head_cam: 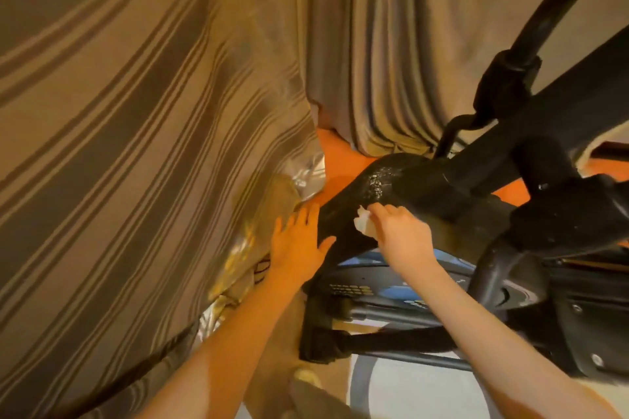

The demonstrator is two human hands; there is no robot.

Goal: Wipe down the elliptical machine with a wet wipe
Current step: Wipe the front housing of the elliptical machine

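Note:
The black elliptical machine (425,187) fills the right side, its rounded housing dusty with a patch of pale specks near the top. My right hand (401,235) holds a crumpled white wet wipe (363,222) pressed against the housing just below that patch. My left hand (299,241) lies flat with fingers spread on the housing's left edge, beside the striped fabric. The console (371,286) with blue panel and buttons shows below my right wrist.
A striped beige and brown cloth (136,146) hangs close on the left. A plain grey curtain (391,61) hangs behind. Orange floor (343,160) shows between them. A curved black handlebar (558,7) rises at top right.

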